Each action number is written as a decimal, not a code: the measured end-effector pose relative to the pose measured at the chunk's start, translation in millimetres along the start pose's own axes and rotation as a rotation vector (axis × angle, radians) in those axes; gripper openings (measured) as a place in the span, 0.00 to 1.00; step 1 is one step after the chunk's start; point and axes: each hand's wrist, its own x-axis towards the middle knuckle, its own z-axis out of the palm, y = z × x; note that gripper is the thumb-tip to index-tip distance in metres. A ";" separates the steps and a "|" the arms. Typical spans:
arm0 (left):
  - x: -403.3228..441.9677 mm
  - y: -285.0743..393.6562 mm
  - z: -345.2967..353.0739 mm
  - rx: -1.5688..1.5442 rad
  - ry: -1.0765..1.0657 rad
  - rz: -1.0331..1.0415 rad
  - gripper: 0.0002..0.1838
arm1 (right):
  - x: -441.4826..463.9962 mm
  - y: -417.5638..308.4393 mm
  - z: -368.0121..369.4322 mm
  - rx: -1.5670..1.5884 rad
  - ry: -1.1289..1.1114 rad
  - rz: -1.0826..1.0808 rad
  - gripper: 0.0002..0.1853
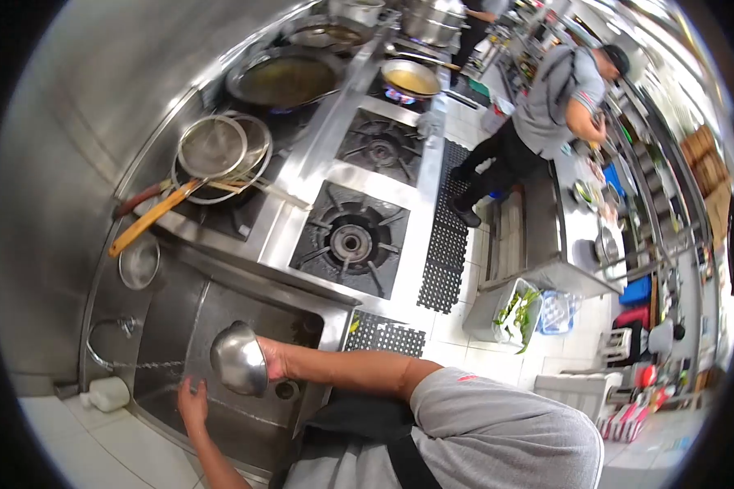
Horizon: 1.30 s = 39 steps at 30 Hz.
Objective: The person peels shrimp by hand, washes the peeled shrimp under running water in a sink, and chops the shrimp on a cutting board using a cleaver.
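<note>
A shiny metal bowl (238,359) is tilted over the sink (240,297), its rounded outside towards me. My right hand (275,359) grips it at the rim, with most of the fingers hidden behind the bowl. Lower left, my left hand (192,401) hovers over the sink near the water stream, apart from the bowl. Its fingers are spread and nothing shows in them. From the curved faucet (96,346) at the left wall, a thin stream of water (151,364) runs across towards the bowl and hand.
Strainers with wooden handles (212,147) rest over the stove beyond the sink; another strainer (140,262) lies at its left edge. Burners (351,243) line the range, and a pan (410,79) sits over a flame. A co-worker (559,102) stands at the right counter. A bin (506,314) holds greens.
</note>
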 end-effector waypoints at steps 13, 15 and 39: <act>-266.2 287.9 189.4 -0.172 -0.665 1.087 0.67 | -354.5 29.6 -3.4 0.168 0.065 -0.713 0.15; -306.6 309.9 254.6 -0.022 -0.724 1.307 0.70 | -412.1 50.8 -15.7 0.232 0.179 -0.953 0.15; -626.3 484.9 688.3 -0.089 -1.035 1.604 0.37 | -975.1 359.4 -24.6 0.580 0.151 -2.241 0.08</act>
